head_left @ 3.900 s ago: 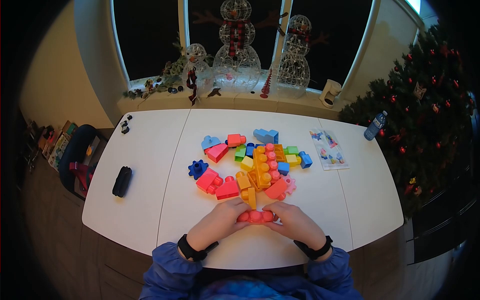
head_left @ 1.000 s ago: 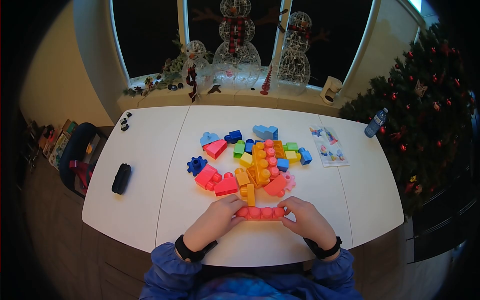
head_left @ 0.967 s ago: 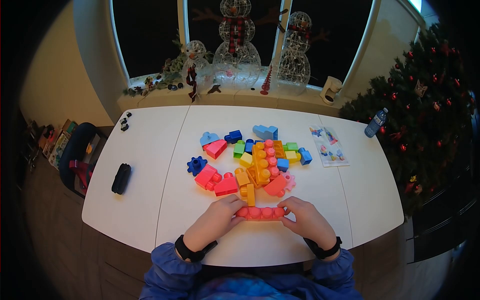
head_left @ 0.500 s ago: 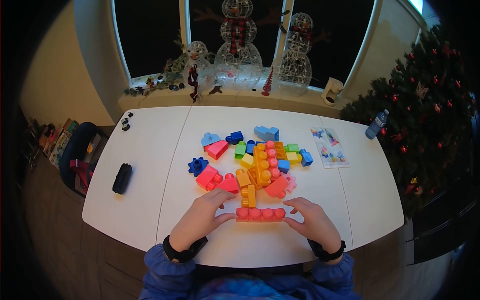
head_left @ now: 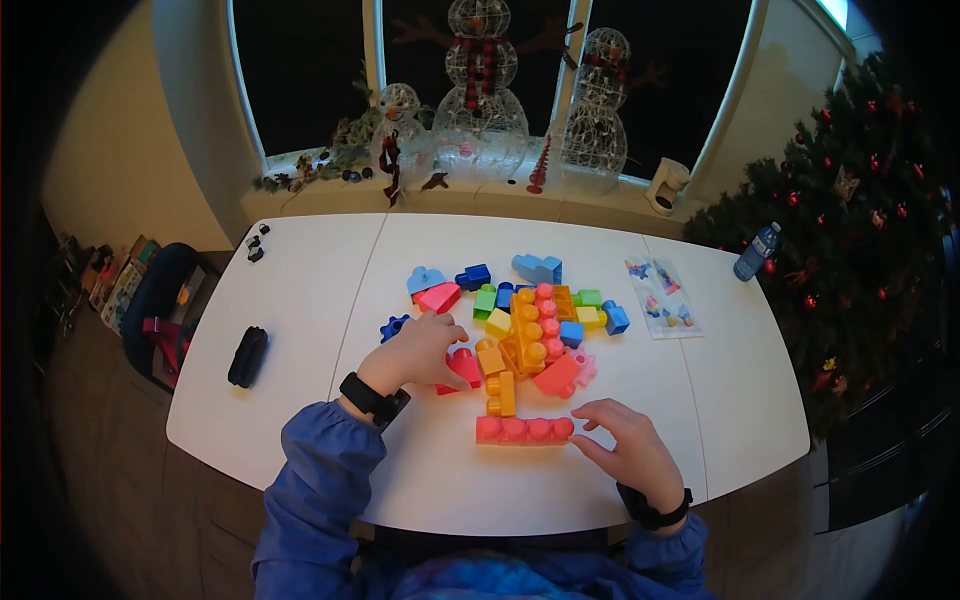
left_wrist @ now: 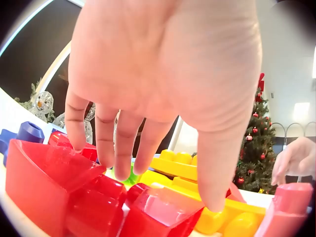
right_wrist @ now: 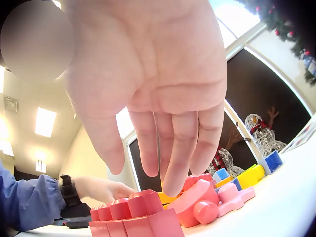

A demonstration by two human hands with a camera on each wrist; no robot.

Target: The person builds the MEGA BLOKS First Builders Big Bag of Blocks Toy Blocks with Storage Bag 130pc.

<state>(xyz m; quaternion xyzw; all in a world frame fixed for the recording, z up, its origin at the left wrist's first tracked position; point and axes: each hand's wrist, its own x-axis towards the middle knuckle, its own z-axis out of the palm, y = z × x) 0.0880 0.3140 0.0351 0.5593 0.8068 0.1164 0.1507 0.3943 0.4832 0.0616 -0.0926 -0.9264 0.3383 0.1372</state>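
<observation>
A row of pink toy building bricks (head_left: 525,431), studs upward, lies on the table (head_left: 440,490) near its front edge. My right hand (head_left: 634,450) hovers at the row's right end, fingers extended and holding nothing. Over the red sloped brick (head_left: 465,367) reaches my left hand (head_left: 415,353), its fingers spread. In the left wrist view its straight fingers hang above red bricks (left_wrist: 160,210), with the thumb tip in front of the yellow studs. An orange brick (head_left: 501,394) lies just behind the pink row. Part of the dark blue gear (head_left: 393,327) is hidden by the left hand.
A cluster of coloured bricks with a long orange brick (head_left: 528,340) fills the table's middle. A picture sheet (head_left: 664,298) and a water bottle (head_left: 757,252) are to the right. At left lie a black case (head_left: 248,357) and small dark objects (head_left: 254,248).
Both hands let go of the pink row, which stays on the table. The left hand moved left and away from me to the red bricks; the right stayed near the row's end.
</observation>
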